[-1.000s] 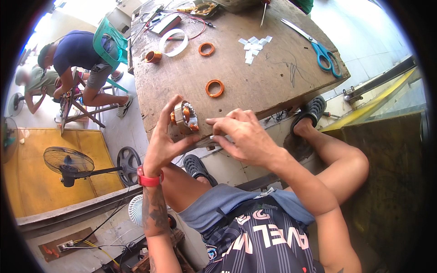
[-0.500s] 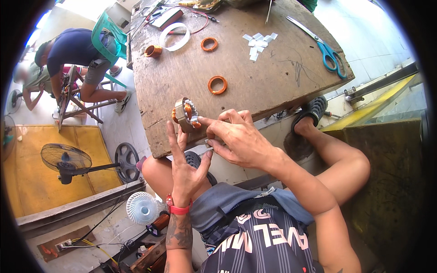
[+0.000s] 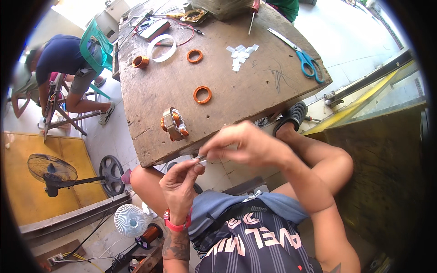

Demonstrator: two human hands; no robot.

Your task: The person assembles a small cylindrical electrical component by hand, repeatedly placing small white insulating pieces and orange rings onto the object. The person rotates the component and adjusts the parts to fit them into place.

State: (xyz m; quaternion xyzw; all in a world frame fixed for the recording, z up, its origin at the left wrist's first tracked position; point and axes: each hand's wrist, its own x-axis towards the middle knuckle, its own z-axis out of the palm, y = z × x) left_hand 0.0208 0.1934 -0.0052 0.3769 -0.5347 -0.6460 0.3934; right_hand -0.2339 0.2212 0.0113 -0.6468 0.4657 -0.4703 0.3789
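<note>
My left hand (image 3: 178, 184) pinches a small pale strip (image 3: 201, 160) between thumb and fingertips, in front of the table's near edge. At the strip's other side is my right hand (image 3: 248, 144), slightly blurred, its thumb and fingers closed on it too. The strip's exact kind is too small to make out. Just beyond my hands, a motor stator (image 3: 174, 123) with copper windings and white liners stands on the wooden table (image 3: 246, 93). Two copper coil rings, the nearer coil (image 3: 202, 95) and the farther coil (image 3: 194, 56), lie flat past it.
Small white slips (image 3: 241, 55), blue-handled scissors (image 3: 302, 59) and a screwdriver (image 3: 253, 18) lie farther off. At left are a copper coil roll (image 3: 140, 62) and a white ring (image 3: 162, 49). A black fan (image 3: 52, 173) and white fan (image 3: 130, 220) stand left; another person (image 3: 63, 59) bends beyond.
My left hand has left the stator, which now stands alone on the table. Both hands have drawn together at the small strip. The whole view has shifted slightly.
</note>
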